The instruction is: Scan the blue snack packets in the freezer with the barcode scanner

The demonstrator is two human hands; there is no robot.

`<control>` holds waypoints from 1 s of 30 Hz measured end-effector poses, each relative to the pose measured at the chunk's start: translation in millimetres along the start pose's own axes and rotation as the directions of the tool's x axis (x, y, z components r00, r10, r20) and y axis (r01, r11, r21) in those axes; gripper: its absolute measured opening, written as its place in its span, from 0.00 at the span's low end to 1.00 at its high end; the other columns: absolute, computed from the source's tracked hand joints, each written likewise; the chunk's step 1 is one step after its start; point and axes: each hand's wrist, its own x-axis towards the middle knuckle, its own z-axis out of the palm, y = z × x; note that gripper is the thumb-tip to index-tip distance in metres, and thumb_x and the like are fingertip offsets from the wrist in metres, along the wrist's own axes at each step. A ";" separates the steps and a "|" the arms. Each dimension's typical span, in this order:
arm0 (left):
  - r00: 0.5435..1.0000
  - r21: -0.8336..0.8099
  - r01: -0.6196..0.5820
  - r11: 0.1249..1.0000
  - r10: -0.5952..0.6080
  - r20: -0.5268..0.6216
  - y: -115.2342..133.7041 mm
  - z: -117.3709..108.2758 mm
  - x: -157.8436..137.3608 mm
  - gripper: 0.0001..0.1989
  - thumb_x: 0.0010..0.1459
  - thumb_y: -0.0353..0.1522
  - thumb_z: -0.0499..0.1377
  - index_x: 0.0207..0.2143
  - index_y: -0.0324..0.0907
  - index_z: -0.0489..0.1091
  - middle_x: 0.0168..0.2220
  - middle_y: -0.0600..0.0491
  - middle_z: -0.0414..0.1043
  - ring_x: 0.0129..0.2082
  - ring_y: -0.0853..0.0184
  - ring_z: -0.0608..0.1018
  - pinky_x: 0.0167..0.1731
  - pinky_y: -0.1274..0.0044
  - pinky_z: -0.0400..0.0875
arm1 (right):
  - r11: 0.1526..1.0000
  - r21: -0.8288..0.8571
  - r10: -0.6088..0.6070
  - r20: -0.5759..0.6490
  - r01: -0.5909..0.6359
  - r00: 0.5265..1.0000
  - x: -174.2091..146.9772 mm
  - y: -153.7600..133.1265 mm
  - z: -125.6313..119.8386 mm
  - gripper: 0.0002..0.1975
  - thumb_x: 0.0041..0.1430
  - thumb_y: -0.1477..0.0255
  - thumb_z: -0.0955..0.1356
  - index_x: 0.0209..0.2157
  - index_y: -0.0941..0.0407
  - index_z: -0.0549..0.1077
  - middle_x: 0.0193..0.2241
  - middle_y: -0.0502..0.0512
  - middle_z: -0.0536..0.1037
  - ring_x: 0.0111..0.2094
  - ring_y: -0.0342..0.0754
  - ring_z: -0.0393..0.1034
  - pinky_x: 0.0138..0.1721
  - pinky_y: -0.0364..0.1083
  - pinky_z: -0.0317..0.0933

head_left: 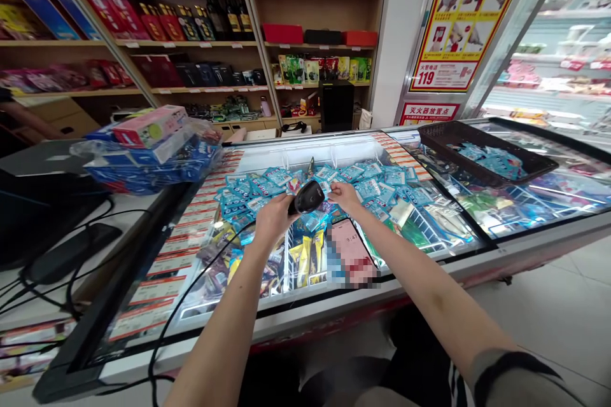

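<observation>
My left hand (273,222) is wrapped round the handle of a black barcode scanner (310,196), whose head points right. A black cable runs from it down to the left. Just right of the scanner, my right hand (345,196) pinches a small blue packet (327,187), largely hidden behind the scanner head. Many similar blue packets (367,188) lie spread over the glass top of a chest freezer (267,311) around both hands. Below my right hand a phone (352,245) lies on the glass with its screen lit.
A black basket (539,168) with more blue packets stands on the freezer at right. Plastic-wrapped boxes (147,159) are stacked at left, near tangled cables (71,267). Shelves (191,96) of boxes and bottles line the back. Yellow ice-cream wrappers (305,257) show under the glass.
</observation>
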 end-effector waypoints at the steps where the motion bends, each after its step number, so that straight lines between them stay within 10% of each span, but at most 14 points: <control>1: 1.000 0.004 -0.007 1.000 0.007 -0.002 1.5 0.0 -0.7 0.16 0.54 0.39 0.56 0.45 0.46 0.68 0.40 0.50 0.72 0.42 0.61 0.74 0.29 0.76 0.63 | 1.000 -0.001 0.005 0.001 -0.005 1.000 -2.3 -0.7 0.1 0.08 0.41 0.70 0.69 0.25 0.54 0.65 0.17 0.41 0.64 0.22 0.39 0.64 0.34 0.47 0.71; 22: 0.999 0.011 -0.003 1.000 0.003 0.033 10.7 1.2 -5.6 0.14 0.55 0.38 0.55 0.43 0.45 0.67 0.41 0.50 0.72 0.42 0.61 0.74 0.32 0.76 0.64 | 0.999 0.046 -0.018 0.001 0.018 1.000 -10.7 7.9 -8.9 0.10 0.39 0.70 0.69 0.28 0.56 0.70 0.19 0.44 0.71 0.26 0.43 0.69 0.37 0.49 0.71; 30: 1.000 0.015 -0.007 1.000 0.007 0.017 10.1 6.1 -3.4 0.15 0.55 0.38 0.55 0.45 0.45 0.67 0.43 0.50 0.72 0.43 0.61 0.74 0.32 0.76 0.65 | 0.997 0.071 -0.022 -0.024 0.024 0.999 -9.2 10.5 -10.6 0.11 0.38 0.69 0.70 0.26 0.55 0.67 0.13 0.38 0.58 0.19 0.39 0.62 0.36 0.50 0.71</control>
